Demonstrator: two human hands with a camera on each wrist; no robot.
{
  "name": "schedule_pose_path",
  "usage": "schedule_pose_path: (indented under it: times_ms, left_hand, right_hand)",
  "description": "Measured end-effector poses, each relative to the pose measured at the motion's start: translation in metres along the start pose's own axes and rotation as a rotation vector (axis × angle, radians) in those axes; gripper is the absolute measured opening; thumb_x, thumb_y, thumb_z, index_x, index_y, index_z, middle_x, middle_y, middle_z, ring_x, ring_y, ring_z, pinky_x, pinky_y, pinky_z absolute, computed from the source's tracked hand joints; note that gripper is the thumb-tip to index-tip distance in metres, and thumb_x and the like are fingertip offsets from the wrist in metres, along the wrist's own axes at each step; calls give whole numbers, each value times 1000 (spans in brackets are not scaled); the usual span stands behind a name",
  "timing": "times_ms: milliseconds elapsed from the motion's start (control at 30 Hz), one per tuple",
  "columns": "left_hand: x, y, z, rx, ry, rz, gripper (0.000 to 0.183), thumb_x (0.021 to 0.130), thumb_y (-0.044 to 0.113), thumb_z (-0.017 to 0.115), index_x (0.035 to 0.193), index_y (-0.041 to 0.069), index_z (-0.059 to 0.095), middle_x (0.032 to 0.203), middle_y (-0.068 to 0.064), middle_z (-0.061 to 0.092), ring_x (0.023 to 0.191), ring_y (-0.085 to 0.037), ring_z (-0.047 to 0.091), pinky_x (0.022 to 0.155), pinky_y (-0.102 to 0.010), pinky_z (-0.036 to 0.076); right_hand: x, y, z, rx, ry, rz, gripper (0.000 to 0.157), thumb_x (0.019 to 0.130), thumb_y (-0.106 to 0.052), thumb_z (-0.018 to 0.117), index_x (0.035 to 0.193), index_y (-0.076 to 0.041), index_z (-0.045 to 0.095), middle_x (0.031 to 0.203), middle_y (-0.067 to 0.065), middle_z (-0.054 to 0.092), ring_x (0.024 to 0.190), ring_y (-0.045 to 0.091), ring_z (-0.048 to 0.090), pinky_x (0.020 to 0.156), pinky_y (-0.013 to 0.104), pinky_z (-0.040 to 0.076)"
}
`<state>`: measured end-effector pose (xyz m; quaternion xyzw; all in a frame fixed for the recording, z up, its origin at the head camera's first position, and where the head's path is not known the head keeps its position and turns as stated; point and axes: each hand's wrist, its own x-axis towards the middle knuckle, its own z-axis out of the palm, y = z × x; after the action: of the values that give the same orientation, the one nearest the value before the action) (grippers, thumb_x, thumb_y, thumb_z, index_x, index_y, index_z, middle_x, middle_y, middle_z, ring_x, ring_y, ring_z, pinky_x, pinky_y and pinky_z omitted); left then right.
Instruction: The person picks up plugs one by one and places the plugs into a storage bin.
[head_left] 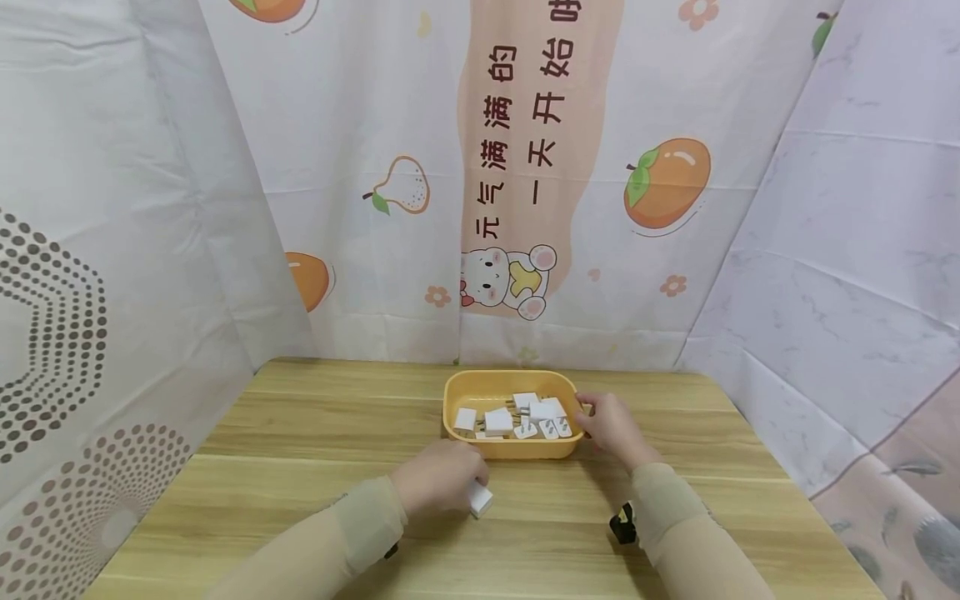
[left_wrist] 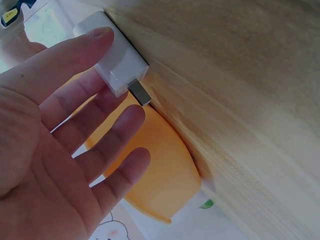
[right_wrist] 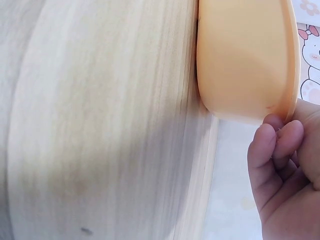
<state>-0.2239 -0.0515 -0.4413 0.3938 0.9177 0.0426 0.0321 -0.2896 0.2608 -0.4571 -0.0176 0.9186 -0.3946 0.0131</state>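
Observation:
My left hand (head_left: 441, 477) pinches a white plug-in charger (left_wrist: 122, 60) between thumb and fingers, just in front of a yellow-orange plastic basket (head_left: 525, 450). One flat metal prong of the charger points away from the thumb in the left wrist view, where the other fingers are spread. At the basket's right end my right hand (head_left: 613, 427) grips the rim, with its fingertips (right_wrist: 264, 137) curled at the edge in the right wrist view. Several white chargers (head_left: 498, 422) lie loose inside the basket, some with their pins showing.
The basket stands toward the back of a wood-grain table (head_left: 315, 433). Behind it hangs a printed curtain (head_left: 390, 275) with fruit, a cartoon bear and lettering. Patterned cloths close off both sides. A black wrist device (head_left: 622, 525) sits at the right sleeve.

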Motion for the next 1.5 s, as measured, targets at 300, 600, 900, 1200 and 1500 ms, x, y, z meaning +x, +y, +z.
schedule_pose_path:
  times_ms: [300,600,900,1200,1500]
  left_hand:
    - [2,1,1,17,-5,4,24,70,17,89,88,28,77,87,17,66,78,-2,58,73,-26,51]
    - [2,0,3,17,-5,9,23,72,18,89,90,28,78,87,16,67,78,-2,59,72,-26,51]
    - [2,-4,5,-42,4,24,22,69,18,88,87,27,78,84,18,65,74,-1,55,69,-24,48]
    - [2,-4,1,-52,-21,10,23,69,24,90,87,27,76,86,17,65,73,-1,54,68,-24,47]
    - [-2,-4,-13,-122,26,35,21,74,30,88,92,26,77,91,16,65,78,-1,55,69,-24,48]
  right_hand:
    - [0,1,0,-2,9,-9,45,96,-7,62,140,1,58,62,9,56,39,15,44,44,35,49]
    - [-1,-1,-1,-7,-9,-13,45,97,-7,61,141,3,56,68,15,62,39,15,45,43,32,46]
    - [0,0,0,11,-1,-2,46,96,-7,62,142,1,56,66,12,59,38,14,42,42,31,44]
    - [1,0,0,5,-3,-9,46,96,-7,62,141,2,56,68,14,62,38,16,44,42,32,44]
    - [-1,-1,0,8,-6,-16,46,97,-7,62,142,3,56,70,21,63,37,15,43,42,32,44]
